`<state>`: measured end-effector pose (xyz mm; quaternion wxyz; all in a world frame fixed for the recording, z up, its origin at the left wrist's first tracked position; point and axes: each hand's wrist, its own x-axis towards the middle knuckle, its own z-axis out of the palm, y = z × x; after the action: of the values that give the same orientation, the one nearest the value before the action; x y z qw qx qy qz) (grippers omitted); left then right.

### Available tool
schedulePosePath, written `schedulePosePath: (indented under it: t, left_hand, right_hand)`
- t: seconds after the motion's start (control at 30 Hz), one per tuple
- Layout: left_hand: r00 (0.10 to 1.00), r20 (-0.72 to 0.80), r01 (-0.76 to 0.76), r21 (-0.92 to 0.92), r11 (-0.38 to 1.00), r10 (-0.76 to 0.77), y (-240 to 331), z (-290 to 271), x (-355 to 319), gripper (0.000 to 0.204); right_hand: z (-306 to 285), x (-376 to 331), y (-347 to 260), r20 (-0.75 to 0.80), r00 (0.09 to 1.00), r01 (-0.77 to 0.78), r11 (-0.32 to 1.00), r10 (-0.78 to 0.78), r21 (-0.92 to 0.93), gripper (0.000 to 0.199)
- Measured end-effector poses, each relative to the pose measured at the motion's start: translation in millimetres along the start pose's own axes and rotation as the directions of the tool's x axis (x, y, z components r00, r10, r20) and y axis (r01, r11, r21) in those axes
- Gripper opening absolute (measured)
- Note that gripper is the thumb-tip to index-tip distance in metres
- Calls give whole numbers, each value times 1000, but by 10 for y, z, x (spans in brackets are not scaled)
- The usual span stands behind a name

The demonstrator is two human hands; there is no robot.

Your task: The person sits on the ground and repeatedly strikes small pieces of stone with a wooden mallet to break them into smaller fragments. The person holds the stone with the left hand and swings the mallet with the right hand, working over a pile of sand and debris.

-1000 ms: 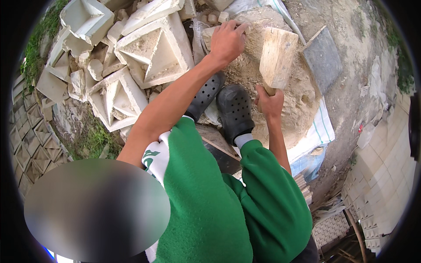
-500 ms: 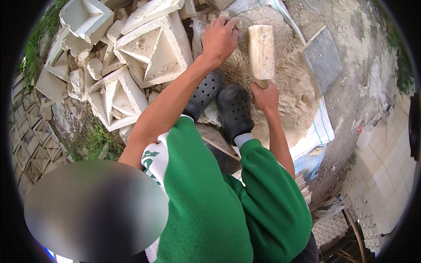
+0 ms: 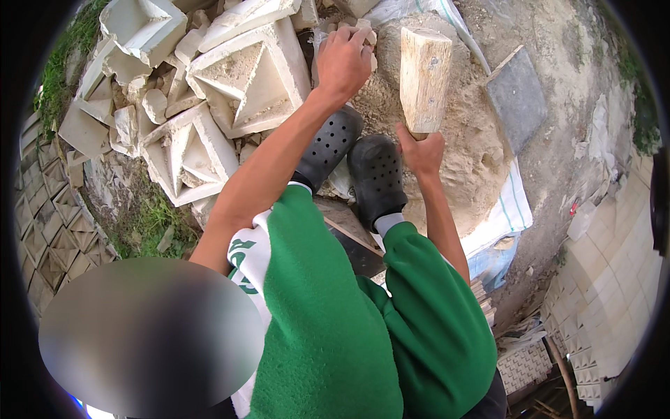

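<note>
My right hand (image 3: 421, 151) is closed round the handle of a wooden mallet (image 3: 426, 80). The mallet's pale, squared head stands above a heap of crumbly beige powder (image 3: 464, 167), and most of the handle is hidden by the fist. At the far side of the heap, my left hand (image 3: 343, 64) has its fingers curled over a small pale broken chunk (image 3: 366, 36). The chunk is partly covered by the fingers, and other bits lie around it. Both my feet, in black clogs (image 3: 375, 174), rest at the heap's near left edge.
Broken cream-coloured moulded blocks (image 3: 248, 80) with triangular hollows are piled on the left. A white woven sheet (image 3: 515, 199) lies under the heap. Right of it rests a flat grey slab (image 3: 516, 98). Rows of patterned tiles (image 3: 52, 216) stand at the far left.
The mallet head has risen and come closer to my view, tilting slightly right. My left hand has shifted a little to the left, still at the chunk.
</note>
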<state>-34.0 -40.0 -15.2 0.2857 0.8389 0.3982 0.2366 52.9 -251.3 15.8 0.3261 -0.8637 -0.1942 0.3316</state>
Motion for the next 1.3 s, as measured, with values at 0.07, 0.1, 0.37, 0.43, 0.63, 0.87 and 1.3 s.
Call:
schedulePosePath:
  t: [0.07,0.1,0.37,0.43,0.63,0.87,1.3]
  left_hand:
    - [1000,-3,6,-3,1000,-6,2,30,-13,36]
    - [1000,-2,17,6,1000,-17,-22,36,-30,35]
    - [1000,-16,-26,-9,1000,26,11,25,-35,33]
    - [1000,-14,-20,2,1000,20,-4,16,-40,33]
    - [999,27,-36,-34,999,37,68,57,-69,34]
    - [994,53,-99,-8,995,99,120,104,-98,35]
    - [927,244,-300,20,954,286,327,163,171,35]
  right_hand:
    - [-24,32,13,29,999,-39,999,39,-12,44]
    - [-76,39,-215,97,983,-153,988,156,-34,44]
    - [-41,3,19,9,998,-58,998,58,-27,38]
    - [-149,-40,-281,71,978,-195,981,196,-23,31]
    - [-197,-63,36,46,963,-267,963,266,32,30]
    - [-255,-70,206,-5,985,-162,942,171,294,34]
    - [-449,59,-124,10,947,-314,916,322,251,30]
